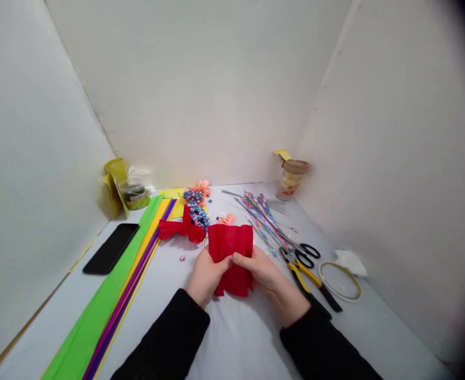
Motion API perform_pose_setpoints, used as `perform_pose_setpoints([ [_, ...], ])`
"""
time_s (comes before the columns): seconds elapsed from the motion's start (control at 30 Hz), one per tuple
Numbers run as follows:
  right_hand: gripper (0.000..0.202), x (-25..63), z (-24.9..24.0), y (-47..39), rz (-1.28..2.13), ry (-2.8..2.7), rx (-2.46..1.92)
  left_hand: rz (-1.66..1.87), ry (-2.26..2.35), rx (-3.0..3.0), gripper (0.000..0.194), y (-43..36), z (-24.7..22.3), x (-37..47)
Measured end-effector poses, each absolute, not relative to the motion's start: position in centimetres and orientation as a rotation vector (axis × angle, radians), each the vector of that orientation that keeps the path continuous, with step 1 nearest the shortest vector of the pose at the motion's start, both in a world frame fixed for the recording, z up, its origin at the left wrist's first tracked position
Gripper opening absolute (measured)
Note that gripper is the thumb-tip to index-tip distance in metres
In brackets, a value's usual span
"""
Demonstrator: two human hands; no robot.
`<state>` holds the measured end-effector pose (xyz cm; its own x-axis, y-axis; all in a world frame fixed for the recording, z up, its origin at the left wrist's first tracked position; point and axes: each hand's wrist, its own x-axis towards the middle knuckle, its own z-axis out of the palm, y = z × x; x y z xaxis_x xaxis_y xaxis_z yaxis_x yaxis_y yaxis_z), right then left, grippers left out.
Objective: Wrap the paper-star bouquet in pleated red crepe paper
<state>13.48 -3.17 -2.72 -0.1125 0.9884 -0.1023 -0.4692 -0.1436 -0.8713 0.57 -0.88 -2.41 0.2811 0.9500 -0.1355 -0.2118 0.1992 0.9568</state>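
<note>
A piece of red crepe paper (232,240) with folds along its length is held upright at the middle of the table. My left hand (208,272) grips its left side, thumb on the near face and fingers hidden behind. On the right side my right hand (262,269) pinches it the same way, and the two thumb tips nearly meet at the paper's middle. Just behind it lies a small peach paper flower (226,219). More red crepe paper (172,228) rests to the left, beside a cluster of small blue and pink pieces (197,214).
Long coloured paper strips (97,316) and a black phone (111,248) lie left. Patterned strips (262,216), black scissors (309,252), yellow-handled pliers (309,274) and a tape roll (357,287) lie right. A lidded cup (291,182) and a round tub (135,195) stand behind.
</note>
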Motion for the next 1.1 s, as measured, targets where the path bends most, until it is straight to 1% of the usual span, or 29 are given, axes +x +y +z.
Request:
perform_pose_setpoints([
  [0.27, 0.050, 13.4, -3.7, -2.8, 1.515, -0.677, -0.933, 0.966, 0.830, 0.807, 0.050, -0.9, -2.4, 0.5],
  [0.43, 0.052, 13.5, -4.3, -2.7, 1.457, -0.652, -0.988, 0.998, 0.826, 0.709, 0.044, -0.5, -2.5, 0.4],
  [0.63, 0.055, 13.0, -3.9, -3.1, 1.536, -0.795, -0.852, 1.018, 0.797, 0.760, 0.044, -0.6, -2.9, 0.6],
  [0.73, 0.056, 12.9, -3.8, -3.2, 1.572, -0.799, -0.875, 0.995, 0.779, 0.785, 0.044, -0.7, -3.0, 0.7],
  [0.83, 0.054, 13.0, -3.8, -3.2, 1.585, -0.789, -0.885, 0.975, 0.757, 0.822, 0.046, -0.7, -3.0, 0.7],
  [1.0, 0.049, 13.0, -3.8, -3.1, 1.541, -0.794, -0.887, 1.175, 1.034, 0.917, 0.052, -0.6, -2.6, 0.7],
  [1.1, 0.046, 13.0, -3.9, -3.2, 1.505, -0.850, -0.855, 1.045, 0.902, 0.862, 0.051, -1.0, -2.0, 0.7],
])
